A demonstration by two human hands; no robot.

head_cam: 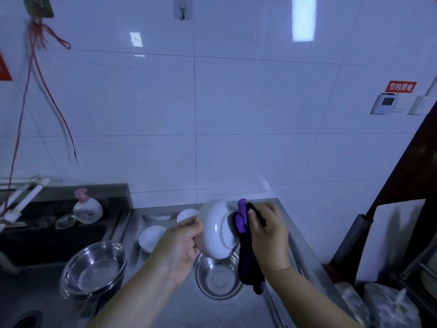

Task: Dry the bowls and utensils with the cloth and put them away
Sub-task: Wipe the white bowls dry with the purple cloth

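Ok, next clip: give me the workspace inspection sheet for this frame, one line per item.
Surface: stainless steel counter with a sunken drain area; sink drain hole at lower left.
Job's things: white ceramic bowl held on its side, base toward the purple and black cloth; two small white bowls, a steel bowl and stacked steel basins on the counter.
Clutter: pink-capped soap bottle, clear glass lid.
Hands: left hand grips the bowl's rim; right hand presses the cloth on its base.
Cables: red cords hanging on the wall.
Surroundings: white tiled wall, wall hook, red sign, wall controller.
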